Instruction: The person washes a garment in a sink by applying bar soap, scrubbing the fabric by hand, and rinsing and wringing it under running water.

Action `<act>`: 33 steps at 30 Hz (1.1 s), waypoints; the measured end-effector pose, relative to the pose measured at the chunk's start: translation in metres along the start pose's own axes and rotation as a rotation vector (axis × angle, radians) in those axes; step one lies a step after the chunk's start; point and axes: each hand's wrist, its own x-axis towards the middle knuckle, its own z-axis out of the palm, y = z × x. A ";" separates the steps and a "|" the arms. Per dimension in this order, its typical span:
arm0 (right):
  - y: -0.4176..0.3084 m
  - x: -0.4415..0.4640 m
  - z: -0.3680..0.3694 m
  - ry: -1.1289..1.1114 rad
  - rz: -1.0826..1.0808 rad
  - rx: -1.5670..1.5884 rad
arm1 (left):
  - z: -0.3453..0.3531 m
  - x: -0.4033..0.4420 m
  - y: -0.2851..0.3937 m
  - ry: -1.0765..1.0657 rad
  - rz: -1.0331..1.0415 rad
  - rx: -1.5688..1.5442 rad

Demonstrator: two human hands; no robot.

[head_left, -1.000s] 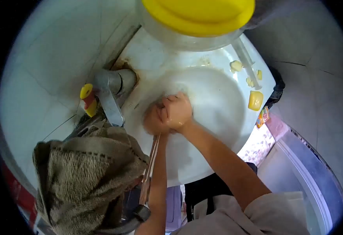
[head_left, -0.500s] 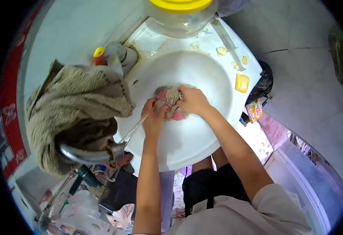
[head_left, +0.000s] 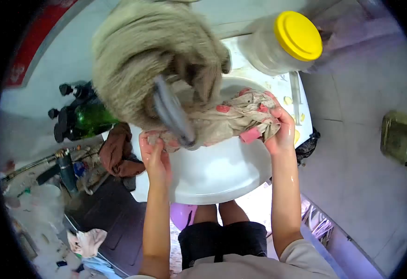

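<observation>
A wet beige cloth with pink patches (head_left: 229, 123) stretches between my two hands above the white sink (head_left: 217, 179). My left hand (head_left: 156, 160) is closed on its left end. Its right end, bunched up, is gripped by my right hand (head_left: 283, 128), and a pink piece hangs off near there. A blurred, curved metal piece (head_left: 172, 111), perhaps a spout, crosses in front of the cloth's left part. Above it, a large olive towel (head_left: 152, 42) covers part of the sink's far left side.
A clear jar with a yellow lid (head_left: 299, 36) stands on the sink's back right corner. Small yellow pieces (head_left: 287, 100) lie on the right rim. At left are green bottles (head_left: 92, 116) and a brown cloth (head_left: 116, 151). A purple balloon-like thing (head_left: 182, 215) is below.
Both hands have risen from the basin and moved apart, spreading the bunched cloth between them. The view has shifted, so the towel and metal piece now appear higher and further right.
</observation>
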 end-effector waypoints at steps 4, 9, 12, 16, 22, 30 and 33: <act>0.009 0.017 -0.018 0.070 -0.059 -0.265 | -0.003 -0.013 -0.003 -0.026 0.137 0.318; 0.026 0.023 -0.026 0.378 -0.078 -0.913 | -0.006 -0.020 0.002 0.004 0.281 0.412; 0.040 0.008 -0.016 0.498 -0.292 -1.763 | 0.003 -0.023 0.006 0.069 0.349 0.510; 0.070 -0.002 -0.025 -0.326 -0.595 -1.576 | 0.025 -0.040 -0.004 -0.270 0.166 0.568; 0.068 0.012 -0.004 -0.349 0.065 -1.239 | 0.051 -0.054 -0.007 -0.525 0.564 0.768; 0.063 -0.015 0.027 -0.353 -0.758 -0.917 | 0.032 -0.078 0.019 -0.143 0.364 0.688; 0.060 -0.010 0.018 -0.239 -0.631 -1.177 | 0.027 -0.070 0.048 -0.235 0.505 0.905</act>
